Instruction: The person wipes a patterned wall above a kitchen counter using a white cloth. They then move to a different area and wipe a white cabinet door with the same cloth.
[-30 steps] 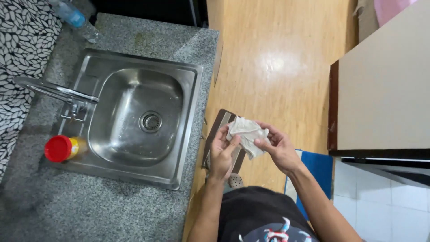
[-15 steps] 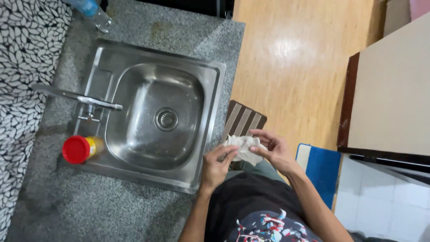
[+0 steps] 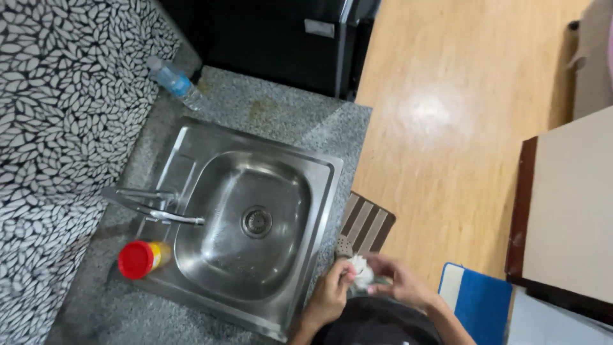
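A crumpled white cloth [image 3: 361,273] is bunched between both my hands at the bottom of the head view, just past the front right corner of the steel sink [image 3: 322,211]. My left hand [image 3: 331,295] grips its left side. My right hand [image 3: 401,281] closes over its right side. The two hands press together close to my body.
A tap [image 3: 152,207] stands at the sink's left rim, with a yellow bottle with a red cap [image 3: 142,259] lying beside it. A clear water bottle [image 3: 176,83] sits at the counter's far corner. A striped mat [image 3: 365,223] and a blue mat [image 3: 474,300] lie on the wooden floor. A cabinet [image 3: 568,211] stands to the right.
My hands have squeezed the cloth from a spread sheet into a small wad and drawn nearer my body. The view has shifted, so the sink sits further right and lower.
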